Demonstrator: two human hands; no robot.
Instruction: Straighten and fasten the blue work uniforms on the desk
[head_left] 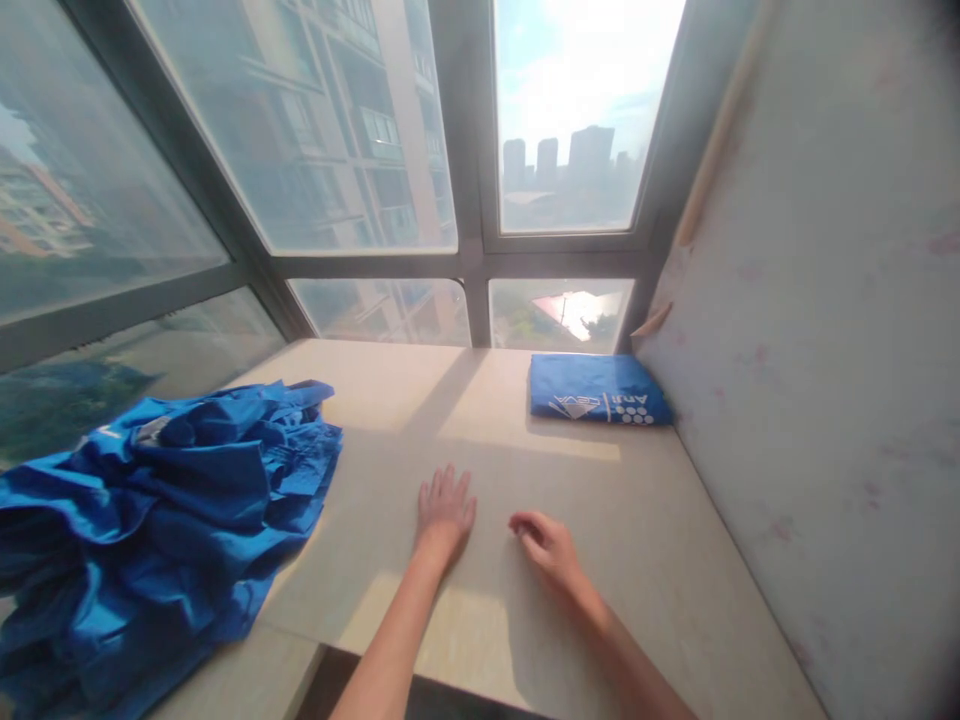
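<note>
Apparently the work stands between two pieces of cloth, with neither hand holding fabric that can be seen. The left hand [444, 508] lies palm down on the pale surface [390, 475], its fingers slightly spread, so that grip is apart. The right hand [549, 548] rests just beside it with fingers curled in toward the thumb; whether that grip closes fully, or hides anything small, I cannot tell.

A crumpled blue cloth [187, 490] sits heaped on the left side of the surface, well apart from both hands, its folds loose and overlapping. A flat, neatly folded blue cloth [589, 385] with white print lies at the far right, near the window [570, 120] and close against the wall [810, 400].

Judging from this, the step in hand looks like a smoothing touch or a pause on the surface itself. Working the heaped cloth would call for the left hand to lift, reach sideways and pinch a loose edge, with the right hand opening to take another edge.
</note>
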